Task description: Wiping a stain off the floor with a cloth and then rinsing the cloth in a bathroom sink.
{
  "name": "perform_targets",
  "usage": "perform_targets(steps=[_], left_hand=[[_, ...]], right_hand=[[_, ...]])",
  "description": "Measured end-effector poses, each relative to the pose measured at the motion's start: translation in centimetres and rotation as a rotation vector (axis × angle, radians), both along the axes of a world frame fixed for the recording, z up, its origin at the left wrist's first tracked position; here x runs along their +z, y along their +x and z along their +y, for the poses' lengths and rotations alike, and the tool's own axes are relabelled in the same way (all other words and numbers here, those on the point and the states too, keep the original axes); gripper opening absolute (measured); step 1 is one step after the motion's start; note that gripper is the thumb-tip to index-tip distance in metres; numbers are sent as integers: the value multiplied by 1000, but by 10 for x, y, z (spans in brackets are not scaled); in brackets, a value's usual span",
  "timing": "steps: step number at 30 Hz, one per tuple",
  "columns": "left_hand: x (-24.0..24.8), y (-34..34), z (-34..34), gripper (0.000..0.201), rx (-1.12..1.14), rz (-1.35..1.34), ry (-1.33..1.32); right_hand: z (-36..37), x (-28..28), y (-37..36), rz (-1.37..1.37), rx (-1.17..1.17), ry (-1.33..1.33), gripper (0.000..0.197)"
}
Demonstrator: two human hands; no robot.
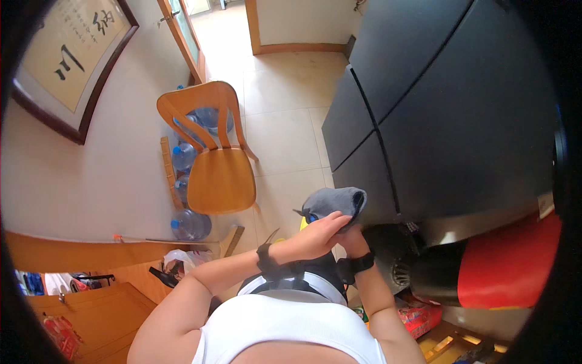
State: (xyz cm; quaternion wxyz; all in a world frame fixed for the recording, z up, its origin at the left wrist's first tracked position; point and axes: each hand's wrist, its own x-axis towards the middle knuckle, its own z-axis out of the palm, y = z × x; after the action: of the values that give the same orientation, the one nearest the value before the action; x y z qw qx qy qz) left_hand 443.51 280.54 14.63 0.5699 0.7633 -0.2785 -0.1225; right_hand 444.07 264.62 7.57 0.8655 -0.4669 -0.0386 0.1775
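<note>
In front of my body, at the lower middle, is a grey cloth bundle (pixel 333 203), soft and rolled or folded, with a dark opening at its right end. My left hand (pixel 324 233) lies over its near side, fingers closed against the fabric. Close beside it, my right hand (pixel 353 238) grips the bundle from below on the right, its fingers mostly hidden. Something small and blue shows under the cloth's left side, and a bit of yellow lies below that; I cannot make out either. Both wrists wear black straps.
A wooden chair (pixel 221 179) stands ahead on the left, with several large water bottles (pixel 191 224) along the wall behind it. On the right rises a dark grey refrigerator (pixel 461 121), near a red and black cylindrical object (pixel 503 267). An open door (pixel 185 39) is at the back.
</note>
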Motion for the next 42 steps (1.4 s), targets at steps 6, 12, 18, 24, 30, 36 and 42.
perform_targets(steps=[6, 12, 18, 24, 30, 36, 42], left_hand=[[-29, 134, 25, 41, 112, 187, -208], [-20, 288, 53, 42, 255, 497, -226], [-3, 428, 68, 41, 248, 505, -319], [-3, 539, 83, 41, 153, 621, -323], [-70, 671, 127, 32, 206, 558, -395], [-60, 803, 222, 25, 404, 455, -257], [-54, 906, 330, 24, 654, 514, -208]], right_hand=[[19, -23, 156, 147, 118, 203, 54], [40, -5, 313, 172, 204, 259, 55], [50, 4, 457, 280, 216, 173, 56], [70, -6, 560, 179, 140, 152, 60], [101, -8, 676, 474, -186, 22, 61], [105, -7, 783, 434, -389, -177, 47], [85, -30, 868, 504, -580, -40, 34]])
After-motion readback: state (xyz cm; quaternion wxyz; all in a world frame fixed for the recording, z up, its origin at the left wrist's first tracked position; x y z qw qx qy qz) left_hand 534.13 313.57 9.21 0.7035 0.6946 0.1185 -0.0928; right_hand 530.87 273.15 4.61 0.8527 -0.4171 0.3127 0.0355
